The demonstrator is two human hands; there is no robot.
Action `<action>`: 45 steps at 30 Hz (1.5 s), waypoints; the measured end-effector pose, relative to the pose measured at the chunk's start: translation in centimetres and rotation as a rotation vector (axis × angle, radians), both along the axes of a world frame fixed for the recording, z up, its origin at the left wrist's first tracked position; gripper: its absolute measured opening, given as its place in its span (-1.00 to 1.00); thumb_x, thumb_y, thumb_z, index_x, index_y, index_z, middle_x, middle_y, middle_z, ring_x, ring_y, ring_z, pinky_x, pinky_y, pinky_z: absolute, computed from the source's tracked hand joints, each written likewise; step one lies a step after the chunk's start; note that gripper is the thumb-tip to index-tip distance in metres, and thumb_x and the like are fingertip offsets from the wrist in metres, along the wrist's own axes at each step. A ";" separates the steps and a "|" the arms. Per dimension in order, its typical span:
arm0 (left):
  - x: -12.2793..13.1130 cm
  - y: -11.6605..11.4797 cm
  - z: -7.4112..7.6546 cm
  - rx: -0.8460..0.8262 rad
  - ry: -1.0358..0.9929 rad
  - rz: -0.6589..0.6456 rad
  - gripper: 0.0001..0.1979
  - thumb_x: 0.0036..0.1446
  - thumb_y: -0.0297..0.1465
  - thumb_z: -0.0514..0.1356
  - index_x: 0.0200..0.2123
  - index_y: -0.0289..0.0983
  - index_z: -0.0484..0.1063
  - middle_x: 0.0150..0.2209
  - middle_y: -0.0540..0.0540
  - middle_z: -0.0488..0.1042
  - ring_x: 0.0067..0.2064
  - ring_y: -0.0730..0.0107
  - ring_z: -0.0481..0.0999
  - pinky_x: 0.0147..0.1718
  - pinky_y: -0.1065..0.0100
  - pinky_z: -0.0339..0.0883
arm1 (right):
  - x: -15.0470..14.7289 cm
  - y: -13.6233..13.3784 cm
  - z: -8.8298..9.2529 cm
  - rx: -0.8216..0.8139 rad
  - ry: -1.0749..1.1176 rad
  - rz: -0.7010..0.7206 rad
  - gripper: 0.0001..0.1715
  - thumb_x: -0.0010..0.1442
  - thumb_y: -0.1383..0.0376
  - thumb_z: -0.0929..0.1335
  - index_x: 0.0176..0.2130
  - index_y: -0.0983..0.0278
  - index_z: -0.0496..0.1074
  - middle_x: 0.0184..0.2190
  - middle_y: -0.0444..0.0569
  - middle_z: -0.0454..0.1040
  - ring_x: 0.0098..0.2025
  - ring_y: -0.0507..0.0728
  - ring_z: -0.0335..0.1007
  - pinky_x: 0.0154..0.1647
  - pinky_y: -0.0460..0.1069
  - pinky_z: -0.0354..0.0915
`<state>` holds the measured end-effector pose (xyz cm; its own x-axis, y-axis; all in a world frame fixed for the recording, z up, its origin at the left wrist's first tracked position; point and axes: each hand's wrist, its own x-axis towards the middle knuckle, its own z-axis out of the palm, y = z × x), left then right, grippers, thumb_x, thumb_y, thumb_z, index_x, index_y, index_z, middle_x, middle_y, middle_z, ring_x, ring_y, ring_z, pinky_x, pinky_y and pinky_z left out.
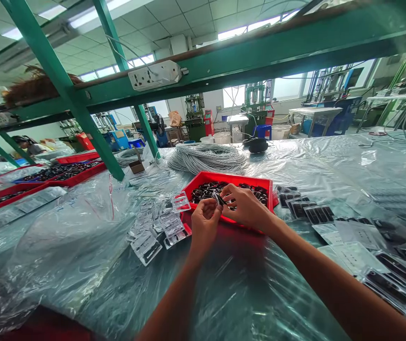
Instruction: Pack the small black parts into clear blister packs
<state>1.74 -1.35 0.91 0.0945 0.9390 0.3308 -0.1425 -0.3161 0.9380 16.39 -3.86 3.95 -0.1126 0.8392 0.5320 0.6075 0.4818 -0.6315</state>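
My left hand (205, 220) and my right hand (246, 207) meet just in front of a red tray (203, 176) filled with small black parts. Both hands pinch one small black part (219, 199) between their fingertips. To the left of my hands lie several clear plastic blister shells (160, 227), empty. To the right lie several packs with black parts inside (309, 211), spread in a row toward the right edge.
Clear plastic sheeting (64, 255) covers the whole table. A coil of grey cable (208, 158) lies behind the tray. More red trays (64, 173) stand at the far left under a green frame (82, 118). A person sits far left (25, 143).
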 end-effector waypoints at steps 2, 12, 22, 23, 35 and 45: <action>-0.1 0.2 0.0 -0.014 -0.020 -0.003 -0.67 -0.10 -0.26 0.40 -0.31 -0.29 0.43 -0.33 -0.11 0.56 -0.24 0.27 0.60 -0.19 0.28 0.49 | -0.2 0.0 -0.2 0.042 -0.029 0.014 -0.60 0.12 0.42 0.35 -0.01 0.28 0.36 -0.08 0.07 0.47 -0.10 0.16 0.51 -0.17 0.01 0.49; -0.2 0.5 -0.5 -0.034 -0.060 -0.048 -0.62 -0.09 -0.21 0.41 -0.28 -0.30 0.42 -0.33 -0.09 0.54 -0.26 0.34 0.57 -0.20 0.31 0.48 | 0.0 0.1 -0.5 0.028 -0.040 0.017 -0.75 0.20 0.41 0.32 -0.08 0.31 0.41 -0.09 0.08 0.51 -0.10 0.15 0.52 -0.20 -0.01 0.51; -1.0 0.6 -0.1 0.124 0.204 -0.023 -0.73 0.06 -0.23 0.31 -0.23 -0.25 0.44 -0.26 -0.14 0.58 -0.18 0.21 0.61 -0.15 0.23 0.47 | -2.3 -1.4 0.3 -0.095 -0.397 -0.239 -0.78 0.34 0.42 0.24 -0.08 0.38 0.42 -0.12 0.17 0.52 -0.16 0.19 0.53 -0.16 0.00 0.39; -1.0 0.5 -0.1 0.136 0.224 -0.014 -0.75 0.07 -0.24 0.30 -0.23 -0.25 0.43 -0.25 -0.14 0.59 -0.17 0.20 0.61 -0.15 0.22 0.46 | -2.5 -1.6 0.4 -0.123 -0.428 -0.283 -0.77 0.34 0.42 0.23 -0.07 0.39 0.42 -0.13 0.17 0.53 -0.18 0.20 0.53 -0.18 0.01 0.37; -0.5 0.3 -0.9 0.192 0.298 0.112 -0.89 0.05 -0.35 0.32 -0.34 -0.22 0.46 -0.36 -0.10 0.56 -0.28 0.20 0.56 -0.24 0.26 0.37 | -1.9 -0.4 -1.7 -0.144 -0.097 -0.341 -0.83 0.21 0.33 0.34 -0.15 0.25 0.46 -0.24 -0.03 0.62 -0.19 0.19 0.57 -0.17 0.01 0.29; -0.2 0.4 -1.3 0.155 0.289 0.027 -0.90 0.05 -0.50 0.22 -0.32 -0.23 0.43 -0.37 -0.07 0.54 -0.30 0.26 0.54 -0.26 0.31 0.34 | -2.5 -1.1 -1.9 -0.133 -0.402 -0.387 -0.72 0.35 0.28 0.23 -0.10 0.29 0.49 -0.03 0.11 0.52 -0.21 0.22 0.55 -0.30 0.02 0.30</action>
